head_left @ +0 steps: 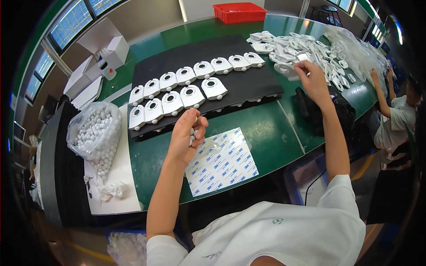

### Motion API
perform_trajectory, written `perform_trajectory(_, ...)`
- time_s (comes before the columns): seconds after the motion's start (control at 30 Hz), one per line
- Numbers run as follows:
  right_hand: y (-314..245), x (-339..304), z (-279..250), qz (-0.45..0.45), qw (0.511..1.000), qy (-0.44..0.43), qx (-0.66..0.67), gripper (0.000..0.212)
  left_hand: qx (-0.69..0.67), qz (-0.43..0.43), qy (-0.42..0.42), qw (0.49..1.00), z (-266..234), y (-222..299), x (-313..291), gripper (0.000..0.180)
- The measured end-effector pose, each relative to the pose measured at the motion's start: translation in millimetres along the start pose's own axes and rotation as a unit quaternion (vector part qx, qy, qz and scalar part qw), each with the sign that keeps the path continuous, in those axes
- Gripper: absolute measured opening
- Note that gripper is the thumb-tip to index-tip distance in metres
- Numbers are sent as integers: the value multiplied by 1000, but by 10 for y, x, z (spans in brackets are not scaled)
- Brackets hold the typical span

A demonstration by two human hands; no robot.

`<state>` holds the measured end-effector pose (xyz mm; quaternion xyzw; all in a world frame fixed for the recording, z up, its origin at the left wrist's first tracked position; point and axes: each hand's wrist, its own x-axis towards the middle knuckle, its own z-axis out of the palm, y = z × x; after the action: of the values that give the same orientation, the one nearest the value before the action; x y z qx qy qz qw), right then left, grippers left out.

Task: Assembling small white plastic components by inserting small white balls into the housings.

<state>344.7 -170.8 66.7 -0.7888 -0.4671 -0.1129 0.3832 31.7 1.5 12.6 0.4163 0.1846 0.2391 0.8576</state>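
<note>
Checking outward from the right hand [314, 82]: its thumb and forefinger are clamped on a white plastic piece [286, 71], raised between the right edge of the black foam board [255, 86] and the heap of loose white parts [330, 62]. The piece is blurred; its long axis appears to run leftward from the fingertips, but which end leads cannot be determined. The right hand's remaining fingers are partly hidden.

The left hand [181, 131] is curled around several small balls [192, 138], above the board's near edge; their full count is concealed by the fingers. Contact between these fingertips and the board cannot be confirmed.

On the board, the far row [185, 78] numbers eight white pieces and the near row [171, 107] five. Their long axes run from near edge to far edge, dark rings toward the far edge, balls at the near ends. Further pieces beneath the board's near edge are mostly hidden.

A printed backing sheet [222, 162] lies by the near edge of the green tabletop [279, 137], one corner covered by the left hand. A bag of white balls [97, 128] stands toward the left end. A co-worker [395, 111] beyond the right edge is partly cut off by the dark rim.
</note>
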Motion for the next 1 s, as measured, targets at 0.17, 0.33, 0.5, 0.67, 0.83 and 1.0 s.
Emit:
perform_trajectory(0.17, -355, -584, 133, 61, 988, -3, 144, 15, -1, 2, 15, 1000, 4, -7, -3, 24)
perform_trajectory(0.33, -584, -947, 327, 67, 984, -59, 152, 15, -1, 6, 16, 1000, -12, 5, -33, 33)
perform_trajectory(0.5, -779, -1065, 466, 116, 937, -187, 271, 14, -13, 10, -5, 1000, -19, 12, -22, 38)
perform_trajectory(0.67, -1058, -1189, 784, 116, 840, -259, 462, 14, -30, 27, -21, 999, 7, 30, -20, 34)
perform_trajectory(0.83, -1224, -1235, 960, 113, 851, -288, 425, 11, -45, 41, -18, 998, 7, 41, -22, 29)
perform_trajectory(1.0, -1197, -1278, 1032, 93, 868, -284, 396, 12, -45, 42, -9, 998, 17, 29, -12, 26)
